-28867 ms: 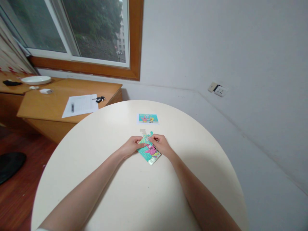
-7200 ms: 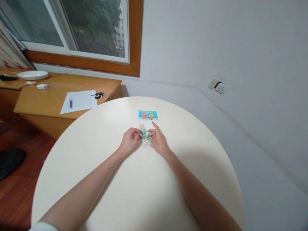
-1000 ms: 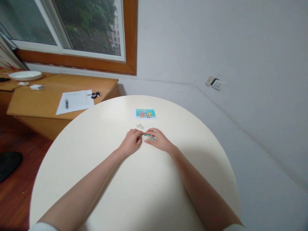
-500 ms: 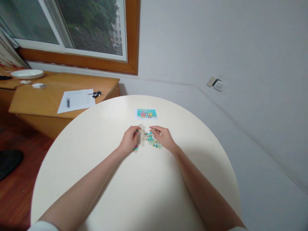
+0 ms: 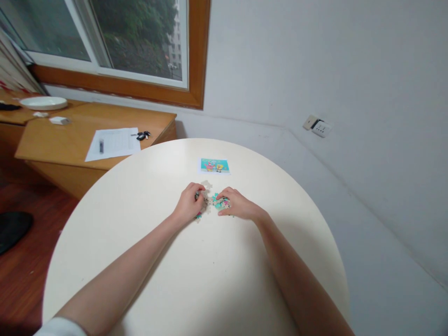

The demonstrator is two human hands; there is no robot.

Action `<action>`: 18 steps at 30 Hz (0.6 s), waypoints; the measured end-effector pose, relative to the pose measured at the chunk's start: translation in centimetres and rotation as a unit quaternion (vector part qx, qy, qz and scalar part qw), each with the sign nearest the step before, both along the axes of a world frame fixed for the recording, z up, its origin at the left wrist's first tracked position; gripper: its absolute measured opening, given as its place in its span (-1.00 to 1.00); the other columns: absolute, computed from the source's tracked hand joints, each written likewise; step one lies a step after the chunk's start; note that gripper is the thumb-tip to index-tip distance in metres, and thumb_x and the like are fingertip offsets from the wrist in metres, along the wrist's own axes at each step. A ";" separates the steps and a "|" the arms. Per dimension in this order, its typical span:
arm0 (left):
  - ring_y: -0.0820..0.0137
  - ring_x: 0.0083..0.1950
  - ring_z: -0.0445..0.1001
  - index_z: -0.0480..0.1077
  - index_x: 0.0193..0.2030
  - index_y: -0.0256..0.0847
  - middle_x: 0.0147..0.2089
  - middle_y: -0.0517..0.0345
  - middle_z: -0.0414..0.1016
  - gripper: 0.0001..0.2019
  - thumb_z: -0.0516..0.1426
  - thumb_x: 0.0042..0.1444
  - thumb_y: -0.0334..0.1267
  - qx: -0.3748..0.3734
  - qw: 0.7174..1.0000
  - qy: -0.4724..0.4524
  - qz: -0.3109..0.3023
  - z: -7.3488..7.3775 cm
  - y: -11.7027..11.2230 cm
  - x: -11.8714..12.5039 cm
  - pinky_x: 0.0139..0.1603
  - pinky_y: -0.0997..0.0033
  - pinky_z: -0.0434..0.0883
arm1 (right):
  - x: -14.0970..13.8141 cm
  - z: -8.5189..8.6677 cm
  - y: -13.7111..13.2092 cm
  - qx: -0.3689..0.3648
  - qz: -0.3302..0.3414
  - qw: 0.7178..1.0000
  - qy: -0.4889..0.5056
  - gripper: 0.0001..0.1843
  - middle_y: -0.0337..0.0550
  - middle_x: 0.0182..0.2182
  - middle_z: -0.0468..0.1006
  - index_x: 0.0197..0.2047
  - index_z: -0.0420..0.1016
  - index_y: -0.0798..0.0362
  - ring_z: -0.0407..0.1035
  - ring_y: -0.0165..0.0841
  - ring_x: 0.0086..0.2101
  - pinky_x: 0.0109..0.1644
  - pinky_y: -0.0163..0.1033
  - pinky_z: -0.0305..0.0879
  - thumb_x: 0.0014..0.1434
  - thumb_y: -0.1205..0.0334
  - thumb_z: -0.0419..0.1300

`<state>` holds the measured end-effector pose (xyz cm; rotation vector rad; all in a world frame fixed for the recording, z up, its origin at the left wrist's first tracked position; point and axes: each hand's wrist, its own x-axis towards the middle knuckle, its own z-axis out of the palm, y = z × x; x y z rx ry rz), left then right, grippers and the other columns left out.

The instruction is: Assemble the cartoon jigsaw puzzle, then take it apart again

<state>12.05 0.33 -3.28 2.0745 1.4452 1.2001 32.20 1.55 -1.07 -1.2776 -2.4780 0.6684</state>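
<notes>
Broadly, the largest thing is a round white surface point(image 5: 196, 280), and on it lie both hands' work and a small picture card. At its far left side stands a wooden surface point(image 5: 80, 116), which carries a shallow white dish point(image 5: 44, 102); it is the one container that I can see, and whether something lies inside it, the low angle does not let me tell.

The left hand point(image 5: 188, 203) is curled, its thumb near to the fingers, and it seems to have some pieces between them, though I cannot be sure of a grip. The right hand point(image 5: 241, 205) is about half open, with fingers and thumb arched around coloured pieces; a firm hold does not show.

Beyond the hands, well apart from them, the picture card point(image 5: 214, 166) lies flat.

Smallest are the jigsaw pieces point(image 5: 221, 204), loose between and under the hands, some with the grey back upward. Probably they are very light, stiff like card, not much slippery, but their thin knobs could bend or tear. Because they are so flat, it is better to pinch each by opposite edges, with fingertips, than to press from above.
</notes>
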 end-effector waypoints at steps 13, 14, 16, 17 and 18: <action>0.33 -0.16 0.40 0.33 -0.30 -0.20 -0.26 0.10 0.40 -0.81 -0.02 -0.03 -0.45 0.004 1.000 -0.006 -0.004 -0.1 0.0 0.0 -0.11 0.32 0.35 | -0.8 1.6 -1.0 0.024 -0.030 0.998 -0.040 -0.55 -0.13 -0.11 0.36 -0.20 0.32 0.02 0.24 -0.22 -0.06 -0.01 -0.11 0.13 -0.18 0.24 0.38; 0.34 -0.17 0.40 0.33 -0.29 -0.20 -0.26 0.11 0.40 -0.81 -0.02 -0.03 -0.45 0.004 1.000 -0.007 -0.003 -0.1 0.0 0.0 -0.12 0.32 0.35 | -0.9 1.6 -1.0 0.015 -0.024 0.999 -0.026 -0.55 -0.15 -0.16 0.38 -0.21 0.31 0.02 0.27 -0.25 -0.10 -0.04 -0.14 0.16 -0.18 0.26 0.37; 0.34 -0.17 0.40 0.33 -0.29 -0.20 -0.26 0.11 0.40 -0.81 -0.02 -0.02 -0.45 0.007 1.000 -0.009 -0.004 -0.2 0.0 0.0 -0.12 0.33 0.35 | -1.0 1.5 -1.0 -0.016 -0.013 1.000 0.017 -0.58 -0.23 -0.29 0.40 -0.22 0.29 0.02 0.31 -0.33 -0.23 -0.16 -0.23 0.21 -0.18 0.33 0.35; 0.34 -0.17 0.40 0.33 -0.29 -0.20 -0.26 0.11 0.40 -0.82 -0.02 -0.02 -0.45 0.009 1.000 -0.010 -0.006 -0.2 0.0 0.0 -0.13 0.33 0.35 | -1.0 1.4 -0.9 -0.037 -0.009 0.998 0.041 -0.60 -0.27 -0.35 0.39 -0.24 0.29 0.01 0.31 -0.38 -0.31 -0.23 -0.27 0.22 -0.16 0.36 0.32; 0.35 -0.18 0.40 0.34 -0.29 -0.20 -0.26 0.11 0.41 -0.82 -0.02 -0.02 -0.45 0.010 1.000 -0.011 -0.008 -0.2 0.0 0.0 -0.14 0.33 0.35 | -1.1 1.2 -0.8 -0.057 -0.009 0.996 0.064 -0.63 -0.31 -0.41 0.38 -0.25 0.28 0.01 0.30 -0.41 -0.38 -0.30 -0.32 0.21 -0.15 0.40 0.29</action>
